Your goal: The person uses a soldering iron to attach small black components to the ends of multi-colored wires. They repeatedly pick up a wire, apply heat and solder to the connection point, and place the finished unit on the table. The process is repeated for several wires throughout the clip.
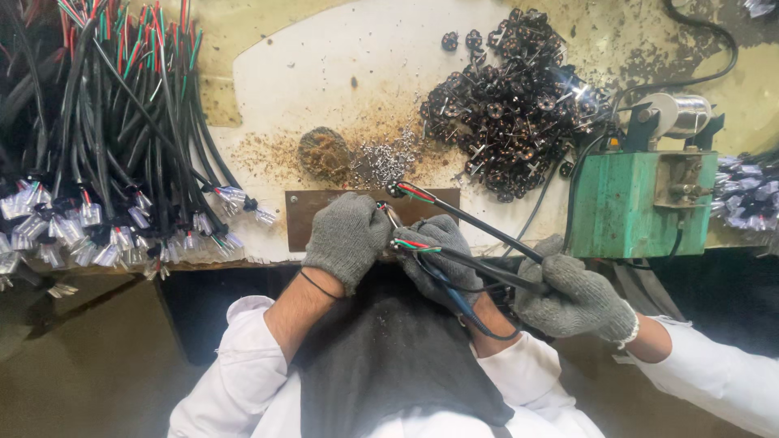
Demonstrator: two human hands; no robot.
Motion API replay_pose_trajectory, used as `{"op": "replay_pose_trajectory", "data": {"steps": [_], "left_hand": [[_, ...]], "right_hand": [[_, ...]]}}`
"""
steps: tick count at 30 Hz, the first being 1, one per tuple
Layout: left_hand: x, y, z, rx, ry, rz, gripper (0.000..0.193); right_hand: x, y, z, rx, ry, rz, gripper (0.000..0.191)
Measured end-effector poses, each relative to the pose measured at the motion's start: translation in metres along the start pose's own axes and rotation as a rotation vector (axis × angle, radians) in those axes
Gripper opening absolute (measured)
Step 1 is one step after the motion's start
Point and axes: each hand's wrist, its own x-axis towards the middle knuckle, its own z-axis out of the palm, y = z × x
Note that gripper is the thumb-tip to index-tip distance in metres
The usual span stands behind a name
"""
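From the head view, the left hand (347,235) hides a small metal part; what it is cannot be told. The right hand (438,258) is closed on a black cable (479,229) above the surface (341,81). A co-worker's gloved hand (572,296) grips the same cable.

Two black cables (479,227), coloured wires bared at their ends, angled leftward.

There's just the one camera, worn on the person's head, looking steeply down and forward, close over the gloved hands and lap, the counter (324,73) filling the upper frame.
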Motion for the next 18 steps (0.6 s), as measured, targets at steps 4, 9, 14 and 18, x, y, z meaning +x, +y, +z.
{"op": "replay_pose_trajectory", "data": {"steps": [4, 9, 14, 18], "left_hand": [[-0.0012, 0.0002, 0.0002, 0.005, 0.023, 0.012, 0.020], [-0.0019, -0.0003, -0.0015, -0.031, 0.022, 0.024, 0.020], [-0.0020, -0.0011, -0.0003, -0.020, 0.016, 0.024, 0.019], [-0.0025, -0.0025, 0.0020, -0.002, 0.020, 0.042, 0.018]], "right_hand": [[0.0019, 0.0015, -0.0004, -0.065, -0.076, 0.061, 0.034], [0.0041, 0.0047, 0.0023, 0.093, 0.061, -0.032, 0.035], [0.0022, 0.0067, 0.0020, 0.042, 0.080, -0.065, 0.041], [-0.0008, 0.0056, 0.0038, 0.050, 0.129, -0.047, 0.038]]}}
